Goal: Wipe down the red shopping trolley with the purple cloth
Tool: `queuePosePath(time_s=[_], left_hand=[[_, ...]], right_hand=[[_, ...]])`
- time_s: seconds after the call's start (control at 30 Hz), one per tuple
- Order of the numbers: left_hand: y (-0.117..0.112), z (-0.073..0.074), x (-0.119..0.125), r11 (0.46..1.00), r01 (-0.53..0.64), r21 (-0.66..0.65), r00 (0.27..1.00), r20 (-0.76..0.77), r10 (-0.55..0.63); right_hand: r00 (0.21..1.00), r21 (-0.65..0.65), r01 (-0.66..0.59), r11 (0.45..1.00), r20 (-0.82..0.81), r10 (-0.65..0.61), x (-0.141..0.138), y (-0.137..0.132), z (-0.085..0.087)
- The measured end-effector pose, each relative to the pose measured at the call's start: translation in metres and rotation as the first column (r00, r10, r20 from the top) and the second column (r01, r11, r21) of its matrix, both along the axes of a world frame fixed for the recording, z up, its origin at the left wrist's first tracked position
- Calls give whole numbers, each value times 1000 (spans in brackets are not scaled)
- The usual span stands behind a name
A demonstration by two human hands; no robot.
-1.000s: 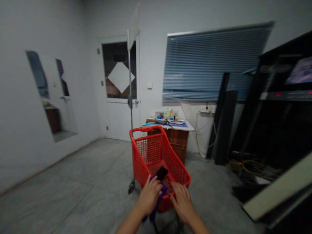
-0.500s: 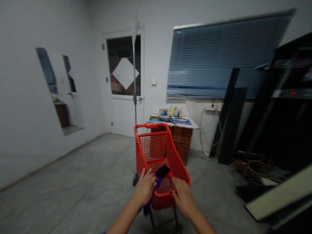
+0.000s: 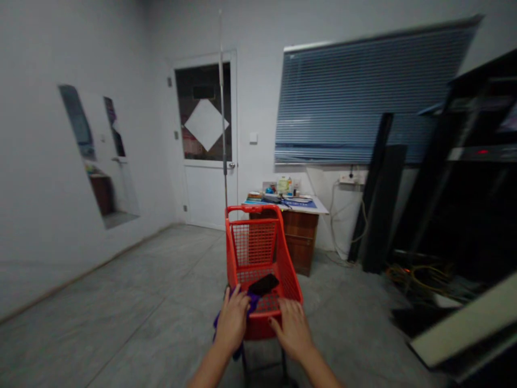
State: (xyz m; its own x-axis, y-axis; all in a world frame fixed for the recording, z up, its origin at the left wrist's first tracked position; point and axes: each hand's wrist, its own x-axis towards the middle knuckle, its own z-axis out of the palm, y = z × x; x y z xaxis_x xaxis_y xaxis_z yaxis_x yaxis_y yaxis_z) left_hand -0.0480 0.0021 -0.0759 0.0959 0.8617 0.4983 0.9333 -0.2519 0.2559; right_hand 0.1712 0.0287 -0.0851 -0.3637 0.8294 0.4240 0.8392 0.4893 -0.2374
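A small red plastic shopping cart (image 3: 258,250) stands on the grey floor in front of me. My left hand (image 3: 232,323) is closed over the near rim on the left, with a purple cloth (image 3: 252,302) bunched under it. My right hand (image 3: 291,330) grips the near rim on the right. A black flat object (image 3: 263,283) lies in the basket just beyond my left fingers. A thin metal pole (image 3: 223,118) rises from the cart's far left corner.
A wooden desk (image 3: 301,237) with clutter on top stands just beyond the cart, under a blue window blind (image 3: 363,97). A white door (image 3: 205,145) is at the back left. Dark shelving (image 3: 464,178), black panels and cables (image 3: 420,275) line the right side.
The cart and both hands have shifted slightly left and nearer to me in view. The cart has straightened. Both hands keep their grip on the rim.
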Motion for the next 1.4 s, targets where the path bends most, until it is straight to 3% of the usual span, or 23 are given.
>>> queuePosePath(time_s=[0.1,0.2,0.33,0.53,0.63,0.73,0.87,1.0,1.13,1.27,1.4], left_hand=[[-7,-15,2,999,-20,48,1000,10,19],[-9,-20,1,997,-28,74,999,30,26],[-3,-11,-6,1000,-18,16,999,45,17],[12,4,-13,999,-26,-23,999,22,27],[19,5,2,998,-62,-15,998,3,62],[26,-1,35,993,-114,16,993,6,114],[32,-9,71,997,-66,43,998,4,66],[33,-6,53,999,18,46,999,-46,-16],[31,-3,26,999,-3,40,997,-83,6],[34,-10,54,997,-51,60,998,-44,54],[38,-12,88,999,24,33,999,-23,-23]], right_hand=[[1000,-7,22,1000,22,-22,-12,-5,0],[997,-29,64,998,43,-63,-18,-11,4],[993,-54,113,992,42,-111,-27,-16,11],[998,-83,53,995,27,-51,-21,-2,14],[998,-82,56,995,31,-54,-6,8,11],[998,-101,64,993,22,-62,7,14,6],[997,-66,76,995,3,-76,22,17,2],[997,-32,82,996,-2,-82,39,16,3],[996,-74,85,994,-9,-86,39,16,3],[993,-117,114,987,-10,-116,25,16,2],[992,-118,124,985,-10,-126,26,18,0]])
